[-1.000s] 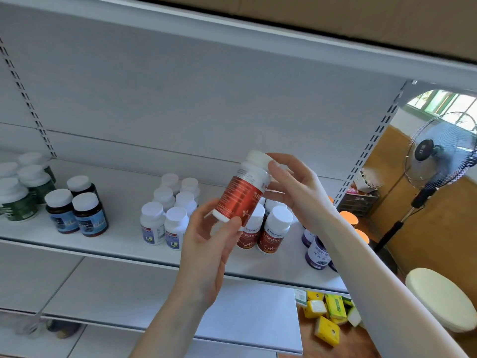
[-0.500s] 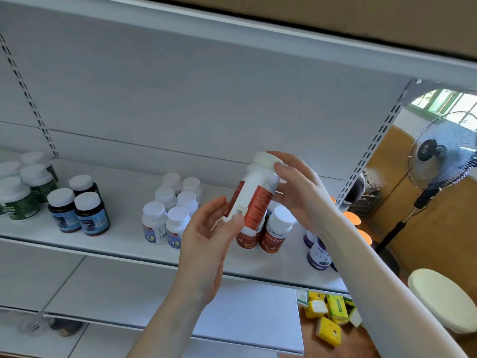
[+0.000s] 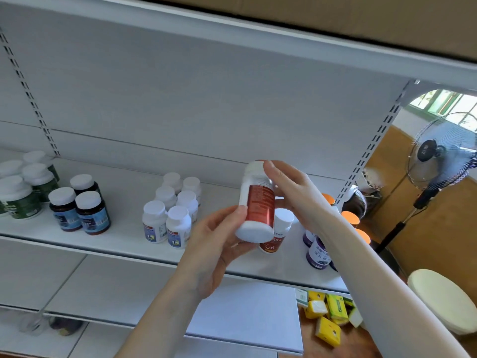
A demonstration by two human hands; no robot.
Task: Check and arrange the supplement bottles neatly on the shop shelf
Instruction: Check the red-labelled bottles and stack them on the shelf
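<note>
While both hands, left hand (image 3: 219, 244) and right hand (image 3: 291, 192), clamp the red-labelled bottle (image 3: 256, 205) for checking, its shelf (image 3: 124, 244) group at four o'clock awaits it.

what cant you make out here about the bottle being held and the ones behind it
Head view, the only one:
- Red-label bottle: print too small and blurred to read; the right hand covers its cap end.
- Bottles behind it: their count is hidden by that bottle and the left hand.
- Purple-label bottles: partly hidden by the right forearm.
- Green-label bottles: cut off by the left edge.
</note>
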